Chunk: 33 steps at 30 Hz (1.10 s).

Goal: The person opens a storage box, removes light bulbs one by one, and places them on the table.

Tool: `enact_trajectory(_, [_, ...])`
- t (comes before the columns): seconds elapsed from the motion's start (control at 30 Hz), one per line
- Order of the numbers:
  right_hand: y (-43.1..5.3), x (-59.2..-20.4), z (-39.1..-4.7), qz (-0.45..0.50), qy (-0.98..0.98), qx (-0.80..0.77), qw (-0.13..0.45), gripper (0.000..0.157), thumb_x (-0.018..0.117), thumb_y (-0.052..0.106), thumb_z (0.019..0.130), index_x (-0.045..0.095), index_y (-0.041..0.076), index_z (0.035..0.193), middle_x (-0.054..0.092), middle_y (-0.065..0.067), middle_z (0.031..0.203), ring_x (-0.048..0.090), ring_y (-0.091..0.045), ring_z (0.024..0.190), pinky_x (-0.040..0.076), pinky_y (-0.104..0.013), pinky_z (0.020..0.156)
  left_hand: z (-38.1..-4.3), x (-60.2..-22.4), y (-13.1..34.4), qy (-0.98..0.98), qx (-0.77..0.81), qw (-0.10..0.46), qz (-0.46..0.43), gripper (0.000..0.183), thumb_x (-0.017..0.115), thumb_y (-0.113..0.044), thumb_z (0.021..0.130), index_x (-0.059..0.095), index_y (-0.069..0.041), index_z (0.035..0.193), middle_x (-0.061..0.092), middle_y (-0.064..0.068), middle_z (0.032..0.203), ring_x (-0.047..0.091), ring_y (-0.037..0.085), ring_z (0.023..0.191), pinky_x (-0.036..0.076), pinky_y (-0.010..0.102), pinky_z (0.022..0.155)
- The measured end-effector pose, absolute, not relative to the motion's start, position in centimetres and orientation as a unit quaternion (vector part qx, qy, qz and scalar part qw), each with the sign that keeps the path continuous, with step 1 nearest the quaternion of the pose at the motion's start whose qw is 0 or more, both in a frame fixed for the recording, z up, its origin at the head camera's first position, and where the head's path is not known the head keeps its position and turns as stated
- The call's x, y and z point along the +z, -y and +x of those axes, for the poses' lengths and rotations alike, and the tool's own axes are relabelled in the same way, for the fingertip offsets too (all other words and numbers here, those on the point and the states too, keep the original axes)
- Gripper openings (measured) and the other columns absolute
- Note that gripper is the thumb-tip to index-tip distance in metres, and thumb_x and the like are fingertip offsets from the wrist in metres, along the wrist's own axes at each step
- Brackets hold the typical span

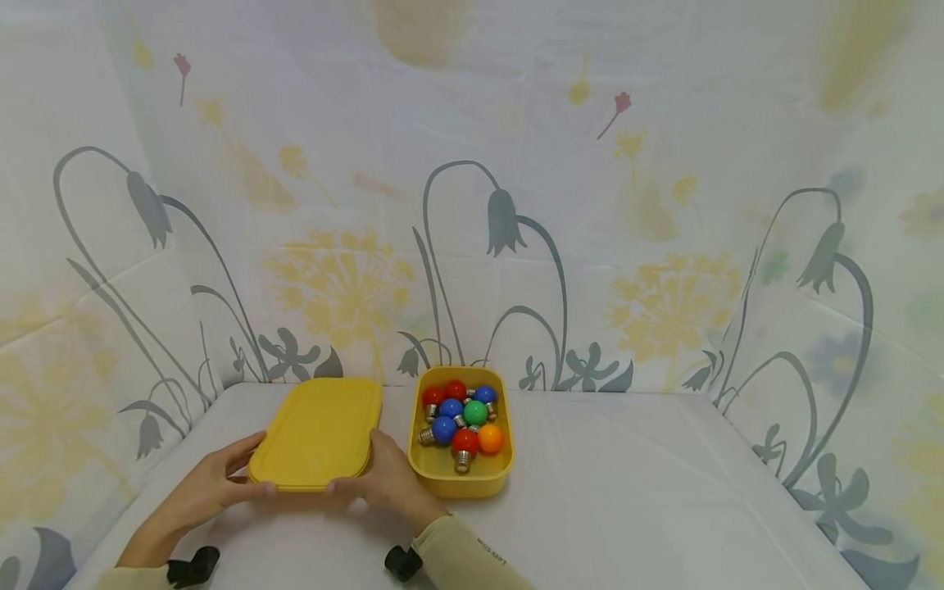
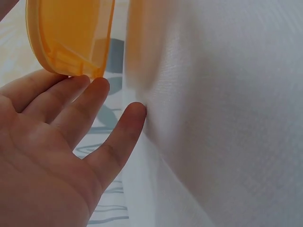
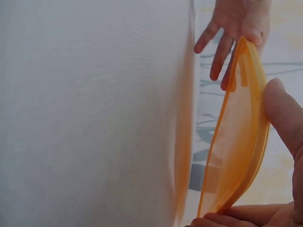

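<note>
A yellow plastic lid point(image 1: 317, 434) with rounded corners is raised over the left of the table, its shadow on the cloth below. My left hand point(image 1: 210, 492) holds its near left corner; in the left wrist view the fingers point(image 2: 78, 113) reach its edge, with the little finger apart from it. My right hand point(image 1: 391, 483) grips the near right corner, thumb at the front edge and fingers along the side. The lid's translucent underside point(image 3: 232, 142) shows in the right wrist view. Just right of that hand stands a yellow container point(image 1: 460, 487) holding several coloured light bulbs point(image 1: 475, 412).
The bulbs are red, blue, green and orange, with metal screw bases. White cloth covers the table point(image 1: 634, 492). A flower-printed curtain point(image 1: 642, 205) hangs behind it and along both sides.
</note>
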State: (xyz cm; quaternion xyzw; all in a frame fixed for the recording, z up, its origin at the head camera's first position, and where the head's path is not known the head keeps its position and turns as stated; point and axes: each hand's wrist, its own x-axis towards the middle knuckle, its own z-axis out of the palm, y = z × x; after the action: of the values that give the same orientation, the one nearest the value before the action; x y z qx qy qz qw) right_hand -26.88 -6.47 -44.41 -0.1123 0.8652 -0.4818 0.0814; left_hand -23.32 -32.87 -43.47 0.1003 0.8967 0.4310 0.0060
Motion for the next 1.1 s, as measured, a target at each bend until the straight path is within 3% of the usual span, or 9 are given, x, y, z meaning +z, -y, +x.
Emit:
enact_trajectory(0.17, [6.5, -44.52, -26.93, -0.106, -0.871, -0.471, 0.091, 0.093, 0.087, 0.046, 0.063, 0.045, 0.011, 0.138, 0.052, -0.002, 0.134, 0.049, -0.019, 0.121, 0.036, -0.042, 0.108, -23.32, -43.57, 32.8, -0.9, 0.426, 0.012, 0.093, 0.091, 0.077, -0.028, 0.081, 0.025, 0.011, 0.145, 0.031, 0.033, 0.145, 0.042, 0.049, 0.125, 0.051, 0.044, 0.091])
enact_trajectory(0.57, [6.32, -44.55, -27.0, -0.113, -0.873, -0.462, 0.106, 0.09, 0.087, 0.044, 0.064, 0.047, 0.01, 0.136, 0.055, -0.002, 0.131, 0.052, -0.017, 0.114, 0.038, -0.042, 0.107, -23.48, -43.93, 32.79, -0.898, 0.432, 0.024, 0.083, 0.093, 0.077, -0.031, 0.081, 0.025, 0.011, 0.145, 0.03, 0.033, 0.146, 0.043, 0.049, 0.125, 0.051, 0.045, 0.091])
enact_trajectory(1.1, [6.55, -44.75, -27.26, -0.089, -0.89, -0.429, 0.127, 0.095, 0.087, 0.044, 0.063, 0.044, 0.007, 0.139, 0.052, -0.006, 0.135, 0.05, -0.022, 0.119, 0.037, -0.044, 0.107, -23.45, -43.98, 32.59, -0.898, 0.427, 0.018, 0.101, 0.09, 0.078, -0.027, 0.08, 0.027, 0.013, 0.143, 0.033, 0.034, 0.144, 0.047, 0.048, 0.121, 0.051, 0.045, 0.09])
